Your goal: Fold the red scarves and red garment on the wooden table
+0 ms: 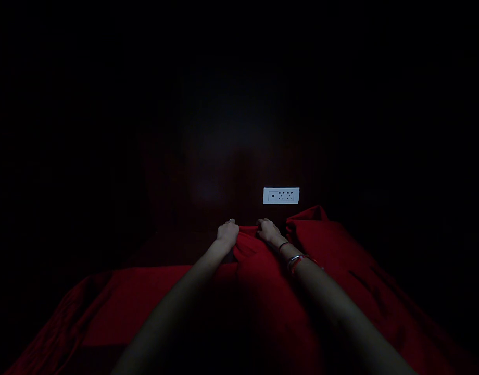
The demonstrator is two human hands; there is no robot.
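Both arms reach forward over red cloth (pixel 263 281) in a very dark scene. My left hand (pixel 227 232) is closed on the cloth's far edge, near the middle of the view. A short way to its right, my right hand (pixel 267 229) grips the same edge, its fingers bent over the fabric. Between the hands the edge is stretched and raised, with folds running down from it toward me. A silver bracelet and red bands circle my right wrist.
A white socket plate (pixel 281 196) is on the dark surface beyond my right hand. More red fabric (pixel 333 245) lies folded at the right, and a red spread (pixel 138 297) extends left with wrinkles. Darkness hides the surroundings.
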